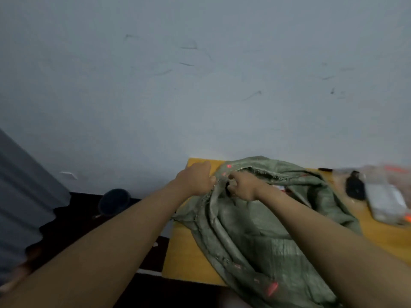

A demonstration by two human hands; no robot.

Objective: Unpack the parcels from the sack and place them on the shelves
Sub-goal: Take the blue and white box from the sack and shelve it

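A crumpled green woven sack lies on a yellow wooden table, its frayed mouth toward the wall. My left hand grips the sack's edge at the far left of the mouth. My right hand is closed on the fabric just beside it. A bit of white and red shows inside the opening, too small to identify. At the table's right end lie pale parcels with orange marks, blurred. No shelves are in view.
A black object sits on the table between the sack and the parcels. A dark round bin stands on the dark floor left of the table. A grey wall rises behind, and grey corrugated sheeting stands at far left.
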